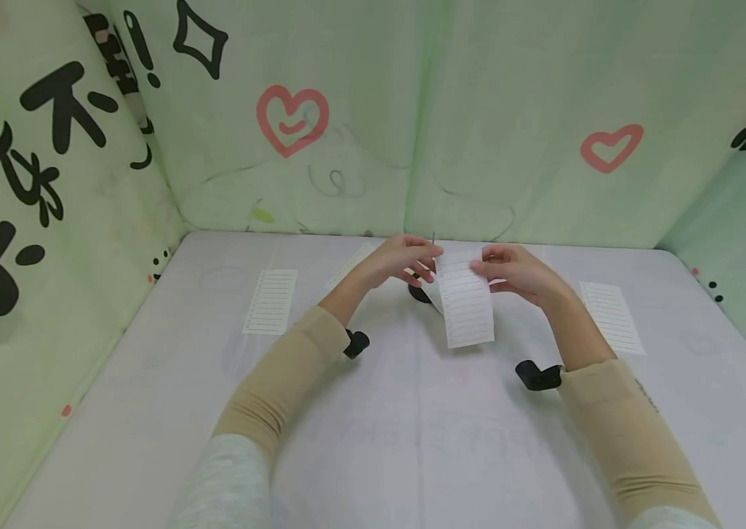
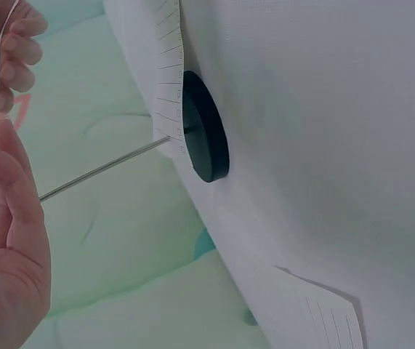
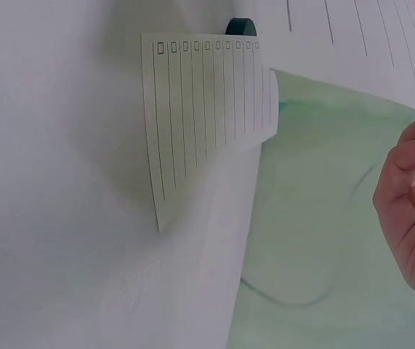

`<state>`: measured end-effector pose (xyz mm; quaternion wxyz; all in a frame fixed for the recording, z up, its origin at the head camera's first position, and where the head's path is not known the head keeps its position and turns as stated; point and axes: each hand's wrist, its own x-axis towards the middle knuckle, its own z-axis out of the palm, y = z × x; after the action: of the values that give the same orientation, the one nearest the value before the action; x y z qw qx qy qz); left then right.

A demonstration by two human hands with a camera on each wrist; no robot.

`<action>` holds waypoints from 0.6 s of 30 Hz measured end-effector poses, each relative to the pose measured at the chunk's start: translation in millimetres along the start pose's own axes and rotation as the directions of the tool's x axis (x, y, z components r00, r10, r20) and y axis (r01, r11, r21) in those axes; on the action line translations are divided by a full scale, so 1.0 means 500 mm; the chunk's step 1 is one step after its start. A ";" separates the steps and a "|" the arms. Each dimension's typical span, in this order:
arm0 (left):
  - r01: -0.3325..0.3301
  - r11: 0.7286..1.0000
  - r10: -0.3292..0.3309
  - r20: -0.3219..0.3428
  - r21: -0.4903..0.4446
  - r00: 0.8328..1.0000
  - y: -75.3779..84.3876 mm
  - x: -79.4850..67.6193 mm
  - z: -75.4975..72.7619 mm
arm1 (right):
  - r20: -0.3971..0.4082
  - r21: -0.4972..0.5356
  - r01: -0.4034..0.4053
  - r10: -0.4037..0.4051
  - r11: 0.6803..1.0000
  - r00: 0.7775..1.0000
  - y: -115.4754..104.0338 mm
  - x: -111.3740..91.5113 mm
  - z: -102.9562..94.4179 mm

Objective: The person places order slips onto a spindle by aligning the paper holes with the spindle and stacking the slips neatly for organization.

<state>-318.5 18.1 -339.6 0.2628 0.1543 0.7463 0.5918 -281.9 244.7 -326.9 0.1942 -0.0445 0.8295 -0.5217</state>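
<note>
A lined paper slip with small checkboxes hangs between my hands. My left hand pinches its upper left corner; my right hand grips the upper right edge, thumb in front. Just behind it stands a bill spike with a round black base and a thin upright metal rod. A second lined slip is at the spike, its lower end curling above the table; the rod appears to pass through it in the left wrist view. In the head view, the held slip covers most of the spike.
More lined slips lie on the white table: one at left, one partly behind the left forearm, one at right beside the right forearm. A green printed curtain borders the table's back and sides.
</note>
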 end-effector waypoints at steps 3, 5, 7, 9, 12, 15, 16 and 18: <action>-0.020 0.997 0.020 0.004 0.077 1.000 0.003 -0.005 0.003 | 0.009 -0.017 0.003 -0.002 1.000 1.000 0.001 0.003 0.006; -0.036 0.991 0.036 0.008 0.126 0.999 0.002 -0.007 0.004 | 0.016 -0.013 0.002 -0.002 1.000 1.000 0.003 0.004 0.008; -0.046 0.986 0.046 0.008 0.161 0.999 -0.001 -0.010 0.004 | 0.023 -0.012 0.001 -0.001 1.000 1.000 0.004 0.004 0.009; -0.049 0.981 0.049 0.005 0.186 0.999 -0.004 -0.012 0.005 | 0.030 -0.012 -0.003 0.003 1.000 1.000 0.006 0.003 0.010; -0.054 0.974 0.055 0.001 0.218 0.998 -0.007 -0.014 0.005 | 0.036 -0.027 -0.011 0.012 1.000 0.999 0.007 0.002 0.011; -0.062 0.969 0.063 0.000 0.238 0.998 -0.010 -0.015 0.007 | 0.040 -0.042 -0.020 0.022 0.999 0.999 0.005 0.001 0.014; -0.062 0.969 0.064 0.000 0.239 0.998 -0.011 -0.015 0.007 | 0.042 -0.045 -0.022 0.023 0.999 0.999 0.005 0.001 0.014; -0.060 0.970 0.062 0.000 0.237 0.998 -0.011 -0.016 0.008 | 0.046 -0.047 -0.024 0.026 0.999 0.999 0.003 0.000 0.016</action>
<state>-309.4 15.6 -344.0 0.2215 0.2052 0.8074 0.5069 -278.9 238.6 -331.5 0.2191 -0.0506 0.8370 -0.4988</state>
